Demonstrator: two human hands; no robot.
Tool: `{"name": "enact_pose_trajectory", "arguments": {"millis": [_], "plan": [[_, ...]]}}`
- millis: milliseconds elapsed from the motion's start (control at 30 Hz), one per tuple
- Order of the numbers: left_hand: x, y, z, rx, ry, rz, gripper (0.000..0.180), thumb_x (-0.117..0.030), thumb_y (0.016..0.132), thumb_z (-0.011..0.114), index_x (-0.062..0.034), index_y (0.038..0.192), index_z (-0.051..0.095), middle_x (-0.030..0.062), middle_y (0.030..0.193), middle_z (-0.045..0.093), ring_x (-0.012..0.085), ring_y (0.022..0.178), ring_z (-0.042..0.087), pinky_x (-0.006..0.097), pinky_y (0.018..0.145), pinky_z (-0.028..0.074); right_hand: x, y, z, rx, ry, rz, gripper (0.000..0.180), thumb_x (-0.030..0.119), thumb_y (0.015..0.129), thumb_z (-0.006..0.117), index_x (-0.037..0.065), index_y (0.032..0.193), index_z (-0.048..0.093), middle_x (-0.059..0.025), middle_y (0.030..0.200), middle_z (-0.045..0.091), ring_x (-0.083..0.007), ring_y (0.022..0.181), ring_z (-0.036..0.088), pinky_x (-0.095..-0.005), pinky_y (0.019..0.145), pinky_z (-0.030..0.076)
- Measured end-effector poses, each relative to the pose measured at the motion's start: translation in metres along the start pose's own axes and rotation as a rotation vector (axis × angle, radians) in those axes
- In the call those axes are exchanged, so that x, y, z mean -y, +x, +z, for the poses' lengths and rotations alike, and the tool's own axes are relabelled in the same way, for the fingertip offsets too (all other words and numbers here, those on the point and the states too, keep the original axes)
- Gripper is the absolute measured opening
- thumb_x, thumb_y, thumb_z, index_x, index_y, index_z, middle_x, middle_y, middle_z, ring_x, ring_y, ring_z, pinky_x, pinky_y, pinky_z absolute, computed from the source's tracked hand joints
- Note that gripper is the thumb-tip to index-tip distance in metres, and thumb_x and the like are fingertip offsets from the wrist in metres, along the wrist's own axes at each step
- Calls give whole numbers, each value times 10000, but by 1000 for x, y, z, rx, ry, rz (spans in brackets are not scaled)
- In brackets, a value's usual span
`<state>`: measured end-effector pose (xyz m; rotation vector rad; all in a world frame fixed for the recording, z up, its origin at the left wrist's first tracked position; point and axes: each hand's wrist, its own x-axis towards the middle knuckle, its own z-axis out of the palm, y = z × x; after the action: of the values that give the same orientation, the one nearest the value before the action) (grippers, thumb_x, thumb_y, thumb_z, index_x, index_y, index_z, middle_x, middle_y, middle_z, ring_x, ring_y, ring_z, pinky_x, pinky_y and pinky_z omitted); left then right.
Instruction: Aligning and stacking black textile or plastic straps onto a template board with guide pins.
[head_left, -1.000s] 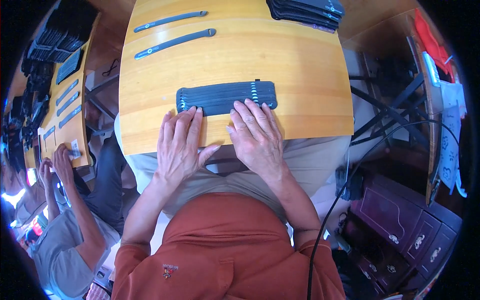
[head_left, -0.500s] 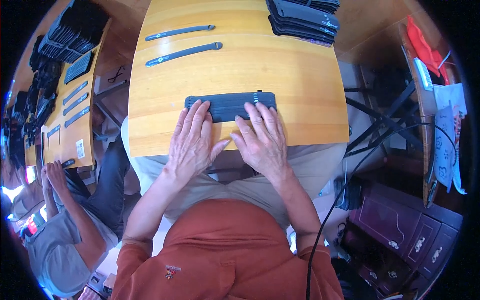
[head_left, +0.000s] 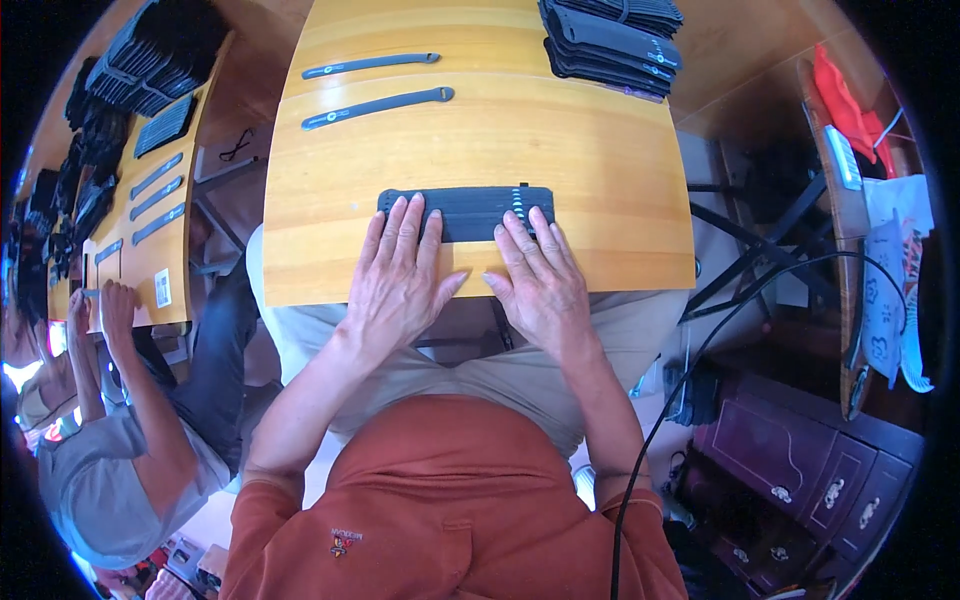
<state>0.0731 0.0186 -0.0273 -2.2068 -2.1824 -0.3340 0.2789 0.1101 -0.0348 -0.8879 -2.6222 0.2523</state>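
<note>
A dark row of flat straps (head_left: 467,222) lies side by side near the table's front edge, with small pale marks toward its right end. My left hand (head_left: 397,280) rests flat on its left part, fingers stretched out. Over the right part, my right hand (head_left: 543,285) also lies with extended fingers touching the straps. Neither hand grips anything. Two single grey straps, an upper strap (head_left: 370,66) and a lower strap (head_left: 378,107), each with a slotted right end, lie apart at the far left of the table.
A thick pile of dark straps (head_left: 610,55) sits at the wooden table's (head_left: 600,250) far right. To the left, a co-worker's hands (head_left: 118,312) work at another table holding bundled straps (head_left: 155,60). A black cable (head_left: 690,375) hangs at my right, near a side shelf.
The view has shifted slightly. My fingers have moved a little on the straps, the right hand toward their right end. The co-worker's hands have risen to their table's edge.
</note>
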Motion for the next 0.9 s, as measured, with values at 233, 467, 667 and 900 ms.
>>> {"name": "enact_pose_trajectory", "arguments": {"millis": [233,467,667,900], "plan": [[-5,0,5,-1,36,-1,702,-503,1008,561,12,1481,494,292,1572,404,445,1485,362,552,1233,253,-1,0,1,-34,-14,-16,492,306,914,730,35,1320,668,-130,1442,604,-354,1423,468,-522,1176,375],[-7,-4,5,-8,52,22,713,-509,1006,551,4,1496,487,278,1591,389,427,1512,323,542,1242,234,7,34,7,-16,14,-51,520,348,957,669,58,1385,615,-138,1520,523,-348,1460,421,-538,1203,316],[38,-24,-15,34,-8,4,718,-497,1014,554,1,1521,449,162,1634,383,285,1547,308,496,1259,221,-35,18,-3,96,-40,100,689,437,1013,563,3,1533,435,-192,1618,394,-338,1532,314,-516,1251,215],[55,-35,-17,44,-71,26,742,-467,1018,569,20,1548,386,163,1646,358,289,1546,305,459,1269,212,-28,53,-23,14,34,135,494,320,993,625,-33,1338,621,-210,1467,553,-380,1400,469,-506,1185,338]]}}
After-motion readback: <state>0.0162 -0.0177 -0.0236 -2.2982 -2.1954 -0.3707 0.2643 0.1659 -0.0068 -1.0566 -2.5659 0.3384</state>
